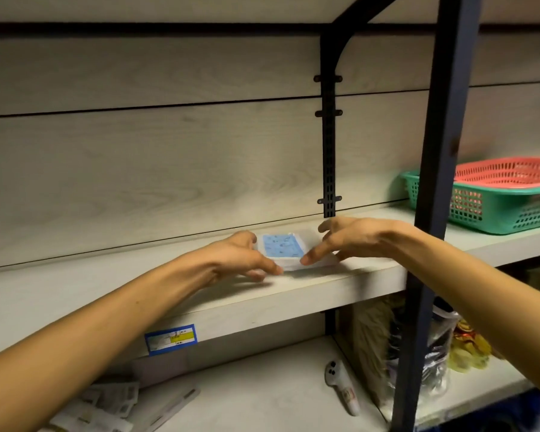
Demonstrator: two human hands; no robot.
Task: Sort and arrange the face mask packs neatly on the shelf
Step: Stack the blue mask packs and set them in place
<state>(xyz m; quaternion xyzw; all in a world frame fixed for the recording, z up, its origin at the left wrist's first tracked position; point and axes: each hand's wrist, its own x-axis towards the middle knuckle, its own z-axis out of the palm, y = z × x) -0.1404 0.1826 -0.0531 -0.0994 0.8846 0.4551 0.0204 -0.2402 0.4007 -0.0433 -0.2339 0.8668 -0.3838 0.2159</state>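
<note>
A small stack of face mask packs [283, 247], clear wrap over blue masks, lies flat on the pale wooden shelf [106, 285] near its front edge. My left hand [237, 257] rests against the stack's left side with fingers spread, its thumb at the front corner. My right hand [346, 238] touches the stack's right side, fingers spread and index finger along the front right edge. Neither hand lifts the stack. More mask packs [103, 406] lie loose on the lower shelf at the bottom left.
A black metal upright [434, 182] stands just right of my right arm. Behind it sit stacked green and red plastic baskets [493, 194]. On the lower shelf lie a white handheld device [343, 385] and bagged goods [418, 353]. A blue price label [171, 338] marks the shelf edge.
</note>
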